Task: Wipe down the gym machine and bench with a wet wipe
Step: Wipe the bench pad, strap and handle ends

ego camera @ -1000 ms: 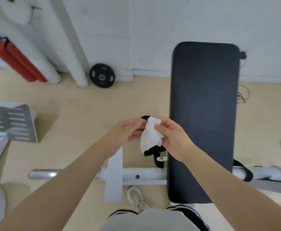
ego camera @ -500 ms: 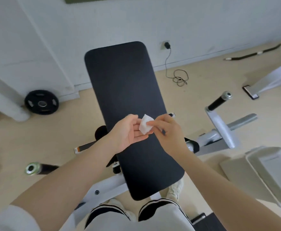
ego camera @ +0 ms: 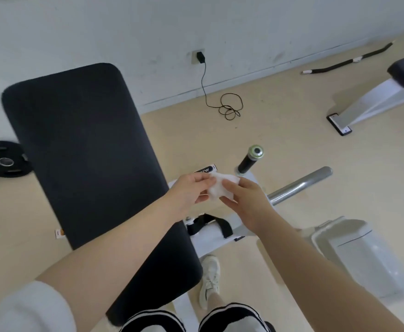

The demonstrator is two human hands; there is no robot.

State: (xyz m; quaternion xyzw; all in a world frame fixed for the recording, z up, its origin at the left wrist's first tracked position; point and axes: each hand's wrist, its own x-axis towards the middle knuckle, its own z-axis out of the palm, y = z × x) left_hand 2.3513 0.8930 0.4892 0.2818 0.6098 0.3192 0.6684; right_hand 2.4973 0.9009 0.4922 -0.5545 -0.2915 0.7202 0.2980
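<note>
Two hands meeting mid-frame over a gym machine, a white wipe [ego camera: 221, 188] pinched between them. Left hand [ego camera: 191, 191] with fingers curled onto the wipe's left edge; right hand [ego camera: 246, 202] with thumb and fingertips closed on its right side. Wipe crumpled, held in the air just right of the black bench [ego camera: 88, 159], above the white frame [ego camera: 210, 238], touching neither.

Bench pad long, dark, tilted, running from the far left toward the near centre, filling most of the left half. White frame below the hands, crossed by black straps [ego camera: 222, 226]. Chrome bar [ego camera: 299, 185] angling away to the right, just beyond the right hand. Black-gripped handle [ego camera: 248, 161] with a metal end cap standing just beyond the wipe.

Black weight plate [ego camera: 3, 161] flat on the floor at the far left edge, partly behind the bench. Black cable [ego camera: 227, 106] plugged into a wall socket, coiled loosely on the tan floor at the back. Second bench [ego camera: 387, 92] on a white leg at the far right; curved black bar [ego camera: 349, 61] on the floor by the wall. Pale plastic bin [ego camera: 354, 255] near right, beside the right forearm. White sneaker [ego camera: 210, 279] on the floor below, striped shorts at the bottom edge.
</note>
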